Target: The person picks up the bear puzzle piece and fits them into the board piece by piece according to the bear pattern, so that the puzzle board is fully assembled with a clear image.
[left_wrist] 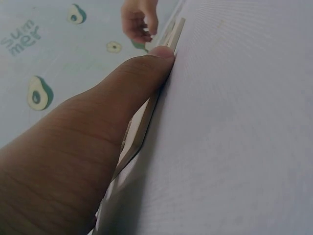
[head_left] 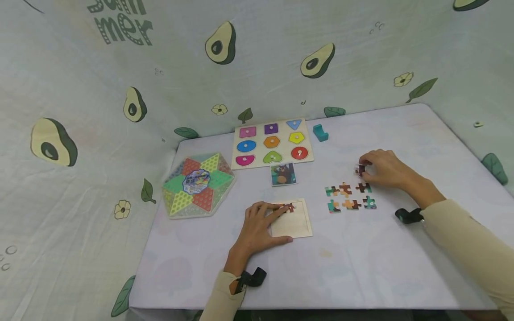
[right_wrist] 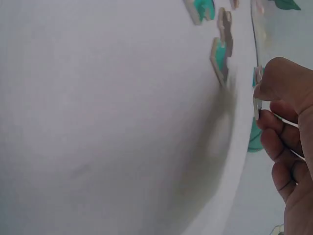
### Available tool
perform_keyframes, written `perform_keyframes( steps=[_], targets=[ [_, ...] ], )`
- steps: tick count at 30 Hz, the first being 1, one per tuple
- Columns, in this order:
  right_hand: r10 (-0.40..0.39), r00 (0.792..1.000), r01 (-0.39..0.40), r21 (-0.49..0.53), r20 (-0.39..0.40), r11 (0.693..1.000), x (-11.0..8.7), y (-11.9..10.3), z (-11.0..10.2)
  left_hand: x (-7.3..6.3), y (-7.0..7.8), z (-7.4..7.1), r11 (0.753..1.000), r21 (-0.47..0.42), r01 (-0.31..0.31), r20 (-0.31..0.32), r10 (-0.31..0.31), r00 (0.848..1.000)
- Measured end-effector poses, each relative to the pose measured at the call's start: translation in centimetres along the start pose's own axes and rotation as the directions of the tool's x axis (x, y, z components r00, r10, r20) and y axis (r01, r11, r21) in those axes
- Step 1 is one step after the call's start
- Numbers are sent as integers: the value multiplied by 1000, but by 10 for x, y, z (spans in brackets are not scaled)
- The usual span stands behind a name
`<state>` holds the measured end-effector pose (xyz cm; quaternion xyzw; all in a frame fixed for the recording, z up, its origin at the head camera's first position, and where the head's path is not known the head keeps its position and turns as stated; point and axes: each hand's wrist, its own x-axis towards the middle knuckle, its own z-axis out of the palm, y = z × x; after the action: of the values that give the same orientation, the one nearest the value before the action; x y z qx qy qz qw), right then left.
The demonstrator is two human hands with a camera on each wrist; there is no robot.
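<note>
While resting the spread left grip [head_left: 257, 225] on the wooden puzzle tray [head_left: 295, 224], pinches a dark jigsaw piece [head_left: 360, 170] in the right grip [head_left: 384, 169], toward 2 o'clock from the tray. Has a brown piece [head_left: 291, 207] inside the tray near 12 o'clock, six loose pieces [head_left: 352, 204] on the tabletop [head_left: 341, 276] between 2 and 3 o'clock, and a bear picture card [head_left: 283, 175] beyond at 12 o'clock.

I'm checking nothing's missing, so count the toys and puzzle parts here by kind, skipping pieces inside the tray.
Jigsaw pieces, one in the right hand: 7
Wooden tray: 1
Bear picture: 1
Shape board, shapes included: 1
Hexagonal star board: 1
Teal block: 1
Total: 12
</note>
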<state>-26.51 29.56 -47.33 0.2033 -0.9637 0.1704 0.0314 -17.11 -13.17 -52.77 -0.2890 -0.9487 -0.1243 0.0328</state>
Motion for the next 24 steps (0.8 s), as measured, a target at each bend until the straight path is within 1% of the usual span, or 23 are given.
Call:
perform_keyframes(
  steps=[2, 4, 7, 10, 15, 20, 24],
  targets=[
    [-1, 1000, 2, 15, -31, 1000, -2, -3, -6, 0, 1, 0, 1000, -6, -2, -2, 2, 1000],
    [-19, 999, 20, 24, -47, 1000, -3, -6, -10, 1, 1, 0, 1000, -7, -3, -4, 3, 1000],
    [-54, 998, 55, 26, -45, 998, -3, -12, -13, 0, 1, 0, 1000, -2, -3, -5, 3, 1000],
    [-66, 997, 67, 32, -36, 997, -4, -18, -11, 0, 1, 0, 1000, -2, -2, -3, 2, 1000],
    [-97, 995, 98, 69, -24, 993, -4, -36, -7, 1, 0, 0, 1000, -17, -7, -1, 7, 1000],
    [-189, 980, 194, 80, -65, 978, -2, -58, -2, 1, 1, -1, 1000, -16, -4, 10, 4, 1000],
    [-241, 966, 248, 73, -89, 966, 2, -72, 1, 0, 0, -2, 1000, -20, 6, 22, -6, 1000]
  ],
)
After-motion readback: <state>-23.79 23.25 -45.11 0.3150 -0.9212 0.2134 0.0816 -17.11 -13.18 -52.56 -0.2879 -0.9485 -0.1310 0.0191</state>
